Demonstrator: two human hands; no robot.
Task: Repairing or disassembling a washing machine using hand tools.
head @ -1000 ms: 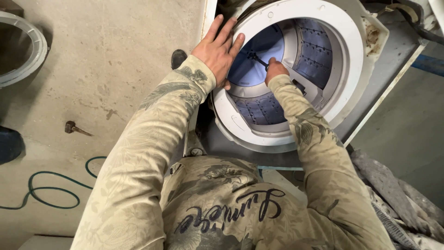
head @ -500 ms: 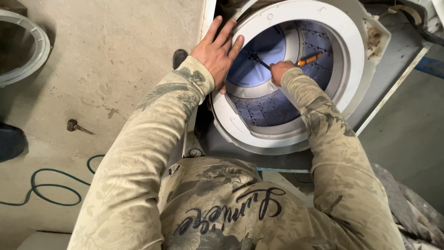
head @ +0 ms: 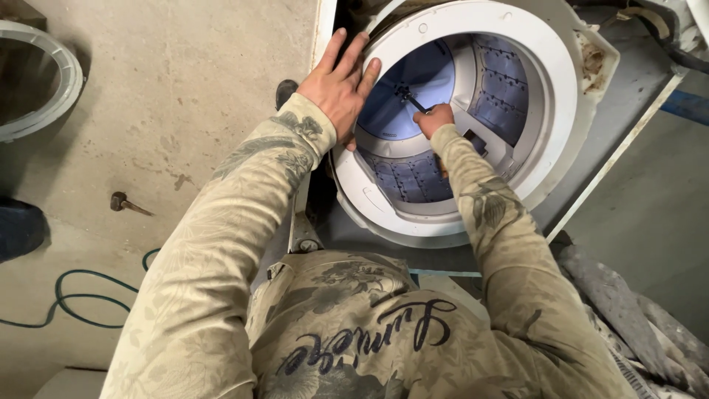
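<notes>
Left hand (head: 341, 87) spread flat, braced on washer rim (head: 561, 111). Right hand (head: 434, 120) closed around screwdriver (head: 410, 98), tip set at drum centre (head: 402, 92). Fastener seemingly being worked; steady downward pressure needed.

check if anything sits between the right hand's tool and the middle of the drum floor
Nothing visible does. The right hand reaches down through the white tub ring and its dark tool already meets the centre of the drum floor. The left hand rests on the ring's edge, off to the side.
</notes>
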